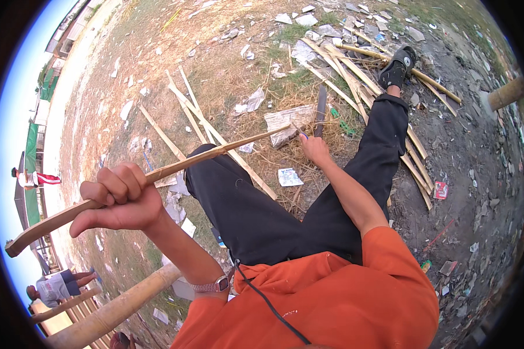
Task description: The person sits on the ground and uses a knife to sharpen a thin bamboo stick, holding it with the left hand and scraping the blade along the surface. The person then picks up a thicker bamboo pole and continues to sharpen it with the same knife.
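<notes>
The long, narrow tan bamboo strip (pixel 187 163) slants in the air over the left thigh of the black trousers (pixel 233 212), its near end thick, brown and bluntly cut, a slight knot along its length, its far end thin and pale. The two hands are well apart: the left hand (pixel 122 198) has its fingers curled tightly around the thicker part, thumb outstretched, while the right hand (pixel 315 152), beside the thin tip, closes on a small blue object (pixel 303 135), mostly hidden.

Sunlit, littered ground (pixel 157 72) stretches toward green sheeting (pixel 33 138) beneath blue sky (pixel 10 119).
</notes>
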Demonstrator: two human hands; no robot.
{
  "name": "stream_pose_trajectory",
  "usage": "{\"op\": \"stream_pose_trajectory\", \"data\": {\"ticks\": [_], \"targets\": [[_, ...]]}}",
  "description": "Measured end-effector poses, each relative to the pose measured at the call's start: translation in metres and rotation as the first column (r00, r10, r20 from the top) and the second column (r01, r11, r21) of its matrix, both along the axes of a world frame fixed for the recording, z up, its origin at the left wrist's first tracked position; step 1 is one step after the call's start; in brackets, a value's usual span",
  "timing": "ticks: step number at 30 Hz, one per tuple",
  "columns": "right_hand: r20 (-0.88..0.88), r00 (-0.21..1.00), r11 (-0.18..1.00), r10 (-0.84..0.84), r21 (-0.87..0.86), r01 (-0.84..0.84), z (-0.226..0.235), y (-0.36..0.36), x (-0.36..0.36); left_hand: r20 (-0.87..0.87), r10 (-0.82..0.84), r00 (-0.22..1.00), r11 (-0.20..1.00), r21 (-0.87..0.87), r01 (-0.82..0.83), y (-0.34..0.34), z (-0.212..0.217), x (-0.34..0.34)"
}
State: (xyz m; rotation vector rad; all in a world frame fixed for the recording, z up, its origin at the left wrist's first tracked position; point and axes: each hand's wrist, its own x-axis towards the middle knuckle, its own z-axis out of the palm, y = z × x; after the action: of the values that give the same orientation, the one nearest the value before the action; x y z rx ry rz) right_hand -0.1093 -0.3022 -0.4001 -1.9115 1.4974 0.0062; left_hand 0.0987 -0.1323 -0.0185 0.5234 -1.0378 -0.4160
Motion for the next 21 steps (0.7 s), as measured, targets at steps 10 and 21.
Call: {"op": "stream_pose_trajectory", "data": {"ticks": [10,21], "targets": [[0.715,0.693,0.987,0.089,0.031,-0.159,0.254,0.100,0.013,-0.026,0.360,0.933,0.929,0.109,-0.355,-0.011,0.007,-0.039],[0.585,0.811,0.999,0.023,0.013,-0.038,0.213,0.110,0.020,0.041,0.251,0.967,0.964,0.076,-0.253,-0.006,0.002,-0.043]]}}
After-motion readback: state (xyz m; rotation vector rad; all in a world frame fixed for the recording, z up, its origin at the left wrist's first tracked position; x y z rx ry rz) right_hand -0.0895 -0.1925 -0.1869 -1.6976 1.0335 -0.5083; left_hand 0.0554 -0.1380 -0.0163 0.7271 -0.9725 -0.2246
